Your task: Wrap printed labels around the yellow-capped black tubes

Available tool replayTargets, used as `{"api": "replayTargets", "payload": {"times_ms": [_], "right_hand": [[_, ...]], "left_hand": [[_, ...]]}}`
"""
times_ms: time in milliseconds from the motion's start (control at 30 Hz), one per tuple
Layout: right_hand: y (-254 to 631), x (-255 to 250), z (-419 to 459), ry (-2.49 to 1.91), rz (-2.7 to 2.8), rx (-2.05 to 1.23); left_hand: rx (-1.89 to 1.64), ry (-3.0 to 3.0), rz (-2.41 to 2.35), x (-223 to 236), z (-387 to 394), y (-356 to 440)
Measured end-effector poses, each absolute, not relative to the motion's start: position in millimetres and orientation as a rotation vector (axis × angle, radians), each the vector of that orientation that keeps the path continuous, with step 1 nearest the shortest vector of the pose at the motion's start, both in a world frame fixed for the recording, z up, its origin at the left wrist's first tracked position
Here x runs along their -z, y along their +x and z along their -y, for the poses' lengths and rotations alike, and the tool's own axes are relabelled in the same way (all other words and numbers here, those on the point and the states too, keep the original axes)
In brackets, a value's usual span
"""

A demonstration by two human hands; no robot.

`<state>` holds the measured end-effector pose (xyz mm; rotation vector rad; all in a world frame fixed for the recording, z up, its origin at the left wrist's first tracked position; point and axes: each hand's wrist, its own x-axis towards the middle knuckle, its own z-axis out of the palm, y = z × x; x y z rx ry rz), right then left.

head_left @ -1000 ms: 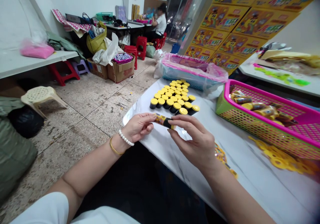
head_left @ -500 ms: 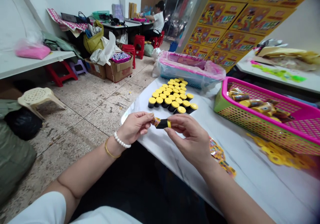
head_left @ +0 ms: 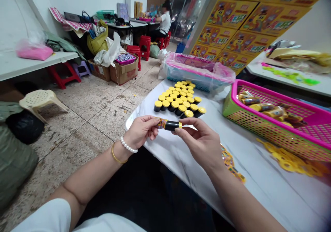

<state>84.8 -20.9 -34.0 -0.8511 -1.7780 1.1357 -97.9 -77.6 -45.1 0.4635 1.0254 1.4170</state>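
A small black tube with a yellow cap [head_left: 172, 125] is held level between my two hands, just over the near table edge. My left hand [head_left: 141, 131] pinches its left end, where a colourful printed label [head_left: 162, 123] wraps the tube or sticks out from it; which of the two I cannot tell. The thumb and fingertips of my right hand [head_left: 203, 143] grip the yellow cap end. Beyond the hands, several black tubes with yellow caps [head_left: 178, 100] stand in rows. Beside my right wrist lie printed labels [head_left: 229, 157], partly covered by it.
On the right of the marbled table [head_left: 254, 199] stands a pink and green basket [head_left: 261, 128] of wrapped tubes, with yellow plastic rings [head_left: 287, 161] in front. A plastic-covered basket [head_left: 186, 74] sits behind the rows. Yellow cartons [head_left: 230, 35] are stacked beyond. A person [head_left: 164, 21] sits farther back.
Both hands have shifted slightly right with the tube. The right fingers have slid toward the cap end, so more of the black body and the label shows.
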Motion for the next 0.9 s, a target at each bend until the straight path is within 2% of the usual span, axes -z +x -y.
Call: {"api": "replayTargets", "payload": {"times_ms": [67, 200, 467, 700, 833, 900], "right_hand": [[85, 33, 21, -0.861, 1.782, -1.136], [87, 33, 22, -0.813, 1.916, -0.827], [90, 31, 11, -0.681, 1.955, -1.276], [95, 21, 10, -0.73, 1.921, -1.137], [95, 25, 10, -0.716, 1.926, -1.162], [96, 25, 8, -0.698, 1.971, -1.061]], "left_hand": [[-1.383, 0.481, -1.041, 45, 77, -98], [-1.356, 0.48, -1.063, 44, 76, -98], [-1.31, 0.552, -1.024, 43, 83, -98], [-1.49, 0.67, -1.125, 43, 86, -100], [-1.298, 0.889, -1.041, 39, 80, -101], [-1.269, 0.921, -1.022, 37, 75, -98]]}}
